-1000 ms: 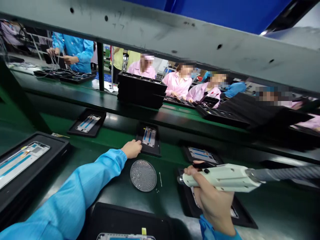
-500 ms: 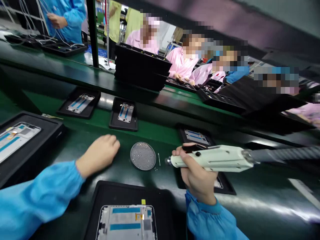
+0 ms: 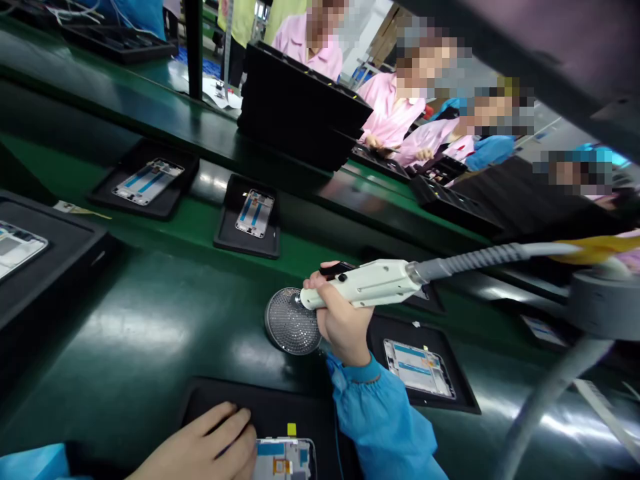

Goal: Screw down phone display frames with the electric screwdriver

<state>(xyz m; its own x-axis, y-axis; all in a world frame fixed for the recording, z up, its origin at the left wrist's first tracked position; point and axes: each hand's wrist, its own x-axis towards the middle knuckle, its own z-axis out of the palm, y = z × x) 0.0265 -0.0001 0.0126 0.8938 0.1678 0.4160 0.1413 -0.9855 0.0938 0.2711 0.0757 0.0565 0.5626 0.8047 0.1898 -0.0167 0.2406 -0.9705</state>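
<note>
My right hand [image 3: 345, 323] is wrapped round a pale electric screwdriver [image 3: 365, 283], its thumb along the body and a black lever on the far side. The screwdriver's tip is over the left part of a round screw plate [image 3: 293, 333] dotted with rows of small holes or screws; I cannot tell whether it touches. My left hand [image 3: 210, 443] lies with fingers stretched out over the left side of a phone frame [image 3: 283, 457] with blue strips and a yellow tab. That frame lies in a black foam tray [image 3: 270, 400], partly hidden by the hand.
More black trays with phone frames stand around: a large one [image 3: 65, 257] at left, two beyond the plate, another [image 3: 457, 357] at right. A grey cable [image 3: 465, 261] runs from the screwdriver, near a grey stand [image 3: 545, 407]. Co-workers in pink sit behind stacked black trays [image 3: 300, 113].
My right hand has moved left with the screwdriver, bringing its tip over the screw plate. My left hand has come down from the bench to the phone frame. The view has shifted.
</note>
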